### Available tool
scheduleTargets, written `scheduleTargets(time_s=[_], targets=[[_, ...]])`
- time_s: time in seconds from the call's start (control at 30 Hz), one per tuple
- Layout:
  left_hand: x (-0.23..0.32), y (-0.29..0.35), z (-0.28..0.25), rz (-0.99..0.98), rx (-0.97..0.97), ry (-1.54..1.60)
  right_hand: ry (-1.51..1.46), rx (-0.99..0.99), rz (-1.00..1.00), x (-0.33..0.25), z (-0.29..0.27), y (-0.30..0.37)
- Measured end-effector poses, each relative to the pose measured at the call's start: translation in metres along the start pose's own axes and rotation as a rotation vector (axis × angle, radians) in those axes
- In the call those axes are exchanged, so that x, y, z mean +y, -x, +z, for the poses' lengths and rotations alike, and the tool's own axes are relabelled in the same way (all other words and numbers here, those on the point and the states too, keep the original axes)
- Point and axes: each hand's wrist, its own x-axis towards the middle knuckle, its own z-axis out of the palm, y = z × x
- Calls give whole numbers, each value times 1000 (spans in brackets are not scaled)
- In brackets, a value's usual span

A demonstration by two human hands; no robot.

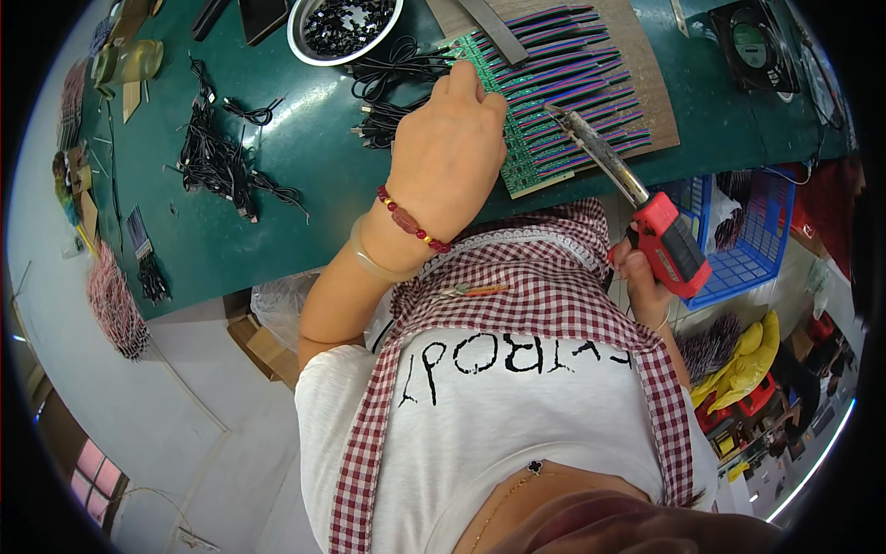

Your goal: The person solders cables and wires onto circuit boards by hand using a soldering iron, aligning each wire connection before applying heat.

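Note:
My left hand (449,134), with a beaded bracelet and a bangle at its wrist, has its fingers curled together at the left edge of a green circuit board panel (522,174). What its fingertips pinch is hidden beneath them. Black cables (392,72) lie bunched just left of that hand. Rows of multi-coloured ribbon wires (565,88) stretch rightward from the panel. In my right hand (640,282) is a red and black soldering gun (672,245), gripped by its handle. Its metal barrel slants up and left, with the tip over the wires beside the panel.
A flat grey metal bar (496,32) lies across the wires. Behind the cables stands a white bowl (297,37) of small black parts. More black cables (214,159) lie on the green table (305,198). A fan (752,39) sits far right, above a blue crate (738,277).

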Motion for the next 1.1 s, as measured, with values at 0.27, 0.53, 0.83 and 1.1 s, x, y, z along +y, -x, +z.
scheduleTargets(time_s=[0.27,0.53,0.83,1.1], targets=[[4,0,1,4,-11,-76,-112,41,-3,-5,11,-11],[11,6,-2,-45,-1,-185,-344,68,-68,-15,19,-26],[-40,62,-54,-341,181,-260,-298,128,-95,-16,25,-34],[-126,136,-48,-314,-65,-200,-366,79,-114,-24,27,-57]])
